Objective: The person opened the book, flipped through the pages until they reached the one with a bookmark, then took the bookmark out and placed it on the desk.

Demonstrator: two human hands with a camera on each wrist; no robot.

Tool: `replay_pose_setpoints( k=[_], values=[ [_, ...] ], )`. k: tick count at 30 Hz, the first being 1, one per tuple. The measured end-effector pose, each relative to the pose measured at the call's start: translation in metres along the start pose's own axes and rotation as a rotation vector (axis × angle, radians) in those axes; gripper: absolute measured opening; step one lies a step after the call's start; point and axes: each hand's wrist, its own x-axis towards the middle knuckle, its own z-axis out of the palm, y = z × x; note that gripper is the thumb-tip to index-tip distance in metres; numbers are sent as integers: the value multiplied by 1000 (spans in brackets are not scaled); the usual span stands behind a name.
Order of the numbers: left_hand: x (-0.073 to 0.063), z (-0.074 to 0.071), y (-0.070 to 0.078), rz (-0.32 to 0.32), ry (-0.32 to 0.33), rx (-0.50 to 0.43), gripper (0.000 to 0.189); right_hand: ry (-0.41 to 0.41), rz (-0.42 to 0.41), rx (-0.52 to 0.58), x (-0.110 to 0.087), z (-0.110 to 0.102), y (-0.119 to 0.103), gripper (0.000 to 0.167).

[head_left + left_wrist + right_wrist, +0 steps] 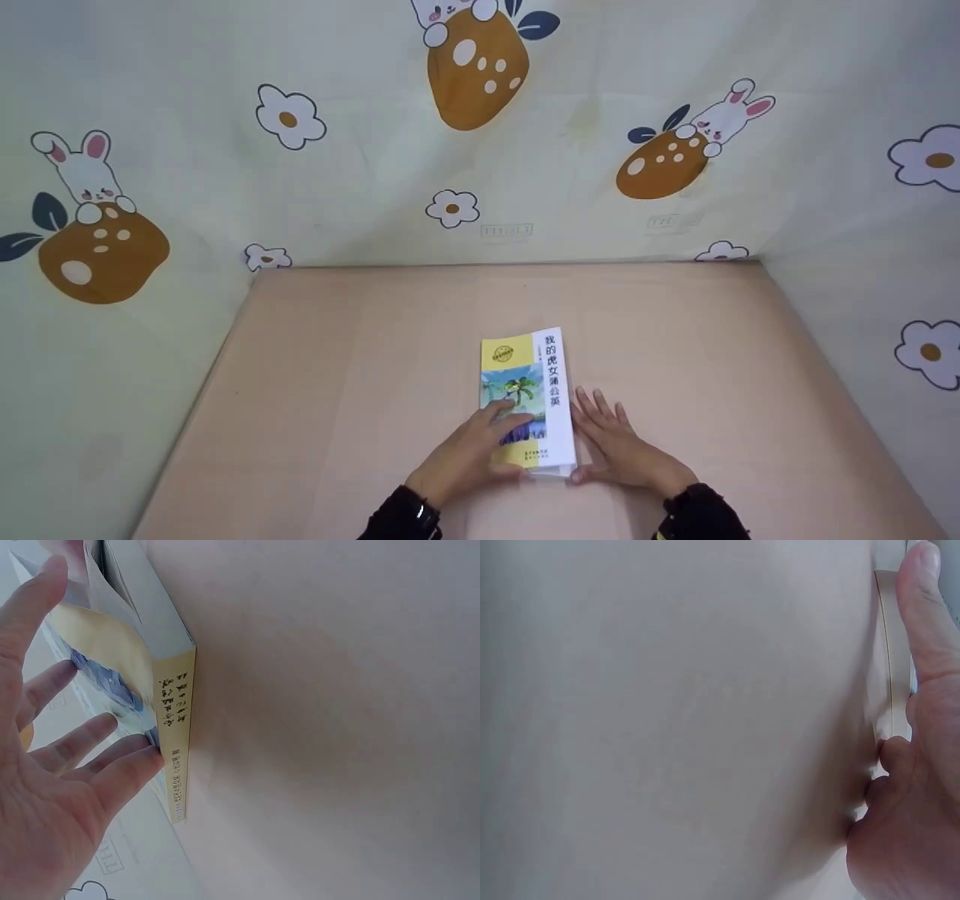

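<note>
A paperback book [556, 427] with a yellow and white cover, a palm-tree picture and Chinese lettering lies on the table, front up. At its lower edge the cover and pages stand slightly apart. Its yellow spine [176, 712] faces left. My left hand [469, 450] reaches over the book's lower left, fingers spread and loosely bent; in the left wrist view a fingertip touches the spine edge. Along the book's right side lies my right hand [619, 446], its fingers extended and its thumb near the lower corner. The right wrist view shows the thumb beside the book's edge [894, 652].
A pinkish-beige tabletop [360, 360] spreads around the book. Pale cloth walls [360, 187] printed with rabbits, fruit and flowers rise behind it and at both sides. Dark bands [405, 514] circle both wrists.
</note>
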Motion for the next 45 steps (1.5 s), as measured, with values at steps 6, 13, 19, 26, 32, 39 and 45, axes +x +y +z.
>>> replay_pose_setpoints(
  k=[6,13,19,26,32,39,45],
  values=[
    [0,-1,-1,-28,-15,-52,72,-5,26,12,0,0,1,107],
    [-4,-1,-3,-117,-41,-156,73,-23,55,40,1,3,2,108],
    [-7,-4,-2,-153,-24,-170,74,-21,56,36,2,3,4,109],
    [-14,-10,0,-150,53,-91,89,-11,65,66,2,3,5,110],
    [-23,-14,0,-31,234,97,99,-1,38,100,2,3,5,108],
    [-31,-19,-2,110,409,336,81,-13,47,108,2,3,5,109],
    [-36,-30,-3,98,399,418,56,-4,44,112,2,3,5,109]
  ],
)
